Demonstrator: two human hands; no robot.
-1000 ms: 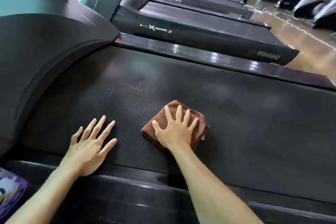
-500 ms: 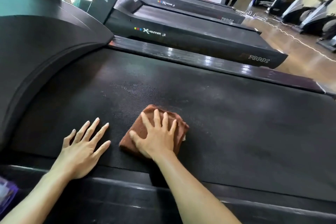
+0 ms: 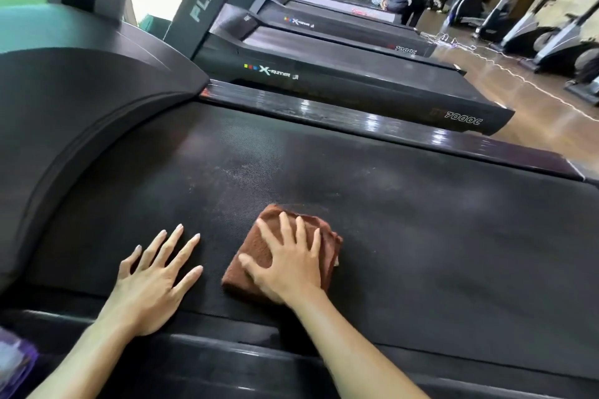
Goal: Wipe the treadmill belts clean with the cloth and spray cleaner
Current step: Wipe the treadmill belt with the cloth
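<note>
A folded brown cloth (image 3: 325, 233) lies on the black treadmill belt (image 3: 421, 236) near its front edge. My right hand (image 3: 288, 264) presses flat on the cloth with fingers spread. My left hand (image 3: 155, 278) rests flat on the belt just left of the cloth, fingers straight and spread. Faint dusty smears show on the belt behind the cloth. No spray bottle is in view.
The motor hood (image 3: 81, 107) curves up at the left. A glossy side rail (image 3: 372, 126) runs behind the belt, with more treadmills (image 3: 340, 81) beyond. A purple object (image 3: 14, 363) sits at the bottom left corner. People stand far back by other gym machines.
My right hand slid the cloth to the left, closer to my left hand, then a little back to the right. My left hand stayed planted on the belt.
</note>
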